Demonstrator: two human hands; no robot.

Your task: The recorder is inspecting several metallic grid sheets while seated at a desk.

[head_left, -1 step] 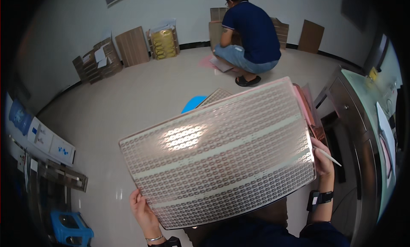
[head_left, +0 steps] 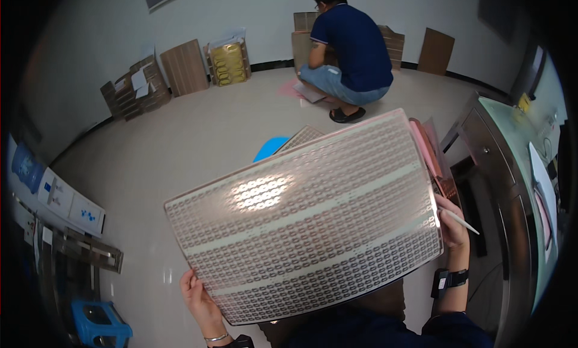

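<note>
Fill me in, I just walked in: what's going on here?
A person is holding up a large flat panel covered with rows of small repeated shapes. The left hand grips its lower left side; the right hand grips the right side and also holds a pale pen-like stick. Farther off, another person in a dark blue shirt squats beside some flat sheets on the floor. Brown boards lean against the wall.

Blue stool (head_left: pixel 103 328), white water dispenser (head_left: pixel 67 198)
</note>
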